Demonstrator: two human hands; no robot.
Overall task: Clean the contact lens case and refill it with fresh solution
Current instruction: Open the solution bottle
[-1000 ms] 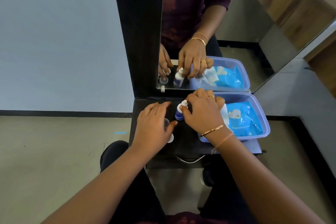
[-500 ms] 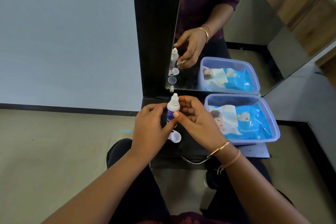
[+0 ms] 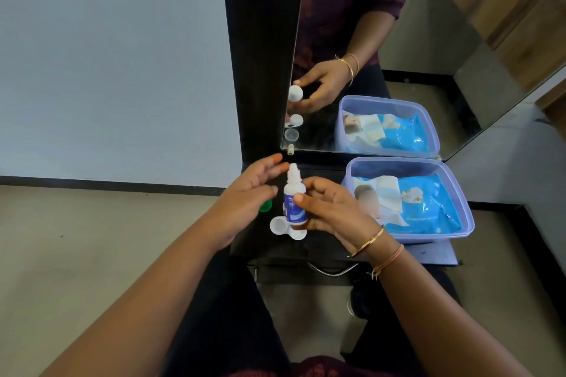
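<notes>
A small white solution bottle [image 3: 294, 199] with a blue label stands upright in my right hand [image 3: 330, 208], its nozzle uncapped and pointing up. My left hand [image 3: 248, 196] hovers just left of the bottle with its fingers spread and holds nothing. Below the bottle the white contact lens case [image 3: 283, 227] lies open on the black shelf [image 3: 318, 246]. A green cap [image 3: 266, 206] peeks out beside my left hand.
A clear plastic tub [image 3: 459, 223] with a blue wipes pack [image 3: 425, 208] and a folded tissue sits at the right of the shelf. A mirror [image 3: 382, 40] stands right behind, with a small white cap [image 3: 290, 148] at its base. A drawer handle [image 3: 332, 270] is below.
My right hand lifted the bottle off the shelf and holds it upright above the case. My left hand let go of the bottle and opened. The lens case and green cap came into view.
</notes>
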